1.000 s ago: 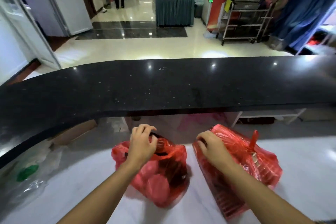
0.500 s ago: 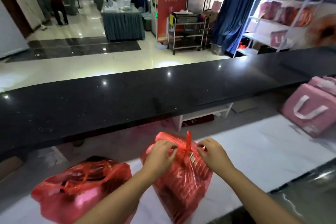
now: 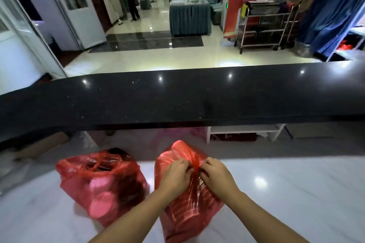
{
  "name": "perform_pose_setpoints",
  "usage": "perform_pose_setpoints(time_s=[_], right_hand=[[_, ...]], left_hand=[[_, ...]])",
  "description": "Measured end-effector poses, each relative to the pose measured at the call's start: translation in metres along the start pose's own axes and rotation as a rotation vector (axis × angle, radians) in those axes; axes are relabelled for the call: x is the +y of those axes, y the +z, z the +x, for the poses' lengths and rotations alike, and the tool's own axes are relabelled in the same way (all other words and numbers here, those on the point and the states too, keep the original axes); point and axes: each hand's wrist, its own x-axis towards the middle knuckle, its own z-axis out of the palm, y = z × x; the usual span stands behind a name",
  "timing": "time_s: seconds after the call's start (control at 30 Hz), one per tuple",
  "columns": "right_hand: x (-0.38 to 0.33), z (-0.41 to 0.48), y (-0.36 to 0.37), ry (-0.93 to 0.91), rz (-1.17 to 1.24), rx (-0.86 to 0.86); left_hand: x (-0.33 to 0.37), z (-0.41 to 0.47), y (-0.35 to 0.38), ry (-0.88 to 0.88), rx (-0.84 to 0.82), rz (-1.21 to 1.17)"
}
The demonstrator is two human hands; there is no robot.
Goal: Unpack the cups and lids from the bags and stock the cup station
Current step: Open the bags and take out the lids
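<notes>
Two red plastic bags stand on the white marble worktop (image 3: 286, 199). The left bag (image 3: 102, 185) gapes at the top, and round lids show through its plastic. The right bag (image 3: 185, 215) holds stacked ribbed cups seen through the film, and its handles are tied in a knot at the top. My left hand (image 3: 175, 175) and my right hand (image 3: 215, 173) both pinch that knot from either side, fingertips nearly touching. The knot itself is mostly hidden by my fingers.
A black stone counter ledge (image 3: 177, 96) runs across just beyond the bags, above the worktop. Under it sit a white shelf unit (image 3: 246, 132) and a cardboard box (image 3: 41, 148). Beyond lie a glossy hall floor, a draped table, a steel trolley (image 3: 264, 25) and a person standing far back.
My left hand left the left bag and joined my right hand at the right bag's knot. Both hands have closed in on the tied handles. The view swung right, then back left.
</notes>
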Motion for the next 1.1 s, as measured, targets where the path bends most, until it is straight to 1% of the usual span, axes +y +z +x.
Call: perform_pose_setpoints(time_s=[0.1,0.17,0.2,0.33,0.47,0.57,0.63,0.7,0.77,0.8,0.83,0.9,0.97,1.03,1.1], right_hand=[[0.006,-0.005,-0.003,-0.019,0.149,0.085],[0.007,-0.006,-0.007,-0.017,0.205,0.101],[0.008,-0.006,-0.008,-0.02,0.221,0.101],[0.011,-0.008,-0.012,-0.033,0.219,0.08],[0.011,-0.009,-0.019,-0.113,0.21,0.079],[0.01,-0.012,-0.02,-0.13,0.206,0.076],[0.01,-0.013,-0.02,-0.133,0.152,0.104],[0.01,-0.013,-0.023,-0.195,0.025,0.14],[0.01,-0.012,-0.025,-0.271,-0.051,0.147],[0.009,-0.012,-0.026,-0.273,-0.043,0.127],[0.006,-0.011,-0.025,-0.242,0.006,0.108],[-0.001,-0.012,-0.022,-0.099,0.156,0.057],[-0.004,-0.014,-0.016,-0.039,0.253,-0.052],[-0.005,-0.019,-0.018,-0.028,0.235,-0.182],[0.002,-0.027,-0.027,0.024,0.269,-0.197]], left_hand=[[0.012,-0.001,-0.007,-0.013,-0.016,-0.175],[0.014,0.002,-0.012,-0.051,-0.035,-0.279],[0.014,0.003,-0.014,-0.05,-0.043,-0.287],[0.007,0.012,-0.012,0.08,-0.057,-0.166],[0.005,0.021,-0.008,0.196,-0.091,-0.125],[0.006,0.025,-0.007,0.27,-0.119,-0.078],[0.006,0.028,-0.008,0.297,-0.081,-0.056],[0.004,0.03,-0.011,0.247,-0.019,-0.111],[0.002,0.03,-0.011,0.117,0.06,-0.18],[0.0,0.029,-0.01,0.038,0.078,-0.217],[0.001,0.029,-0.01,-0.03,0.07,-0.257],[-0.001,0.03,-0.01,-0.11,0.019,-0.312],[-0.006,0.035,-0.015,-0.197,0.01,-0.318],[-0.015,0.042,-0.026,-0.288,0.022,-0.333],[-0.025,0.046,-0.037,-0.336,0.004,-0.352]])
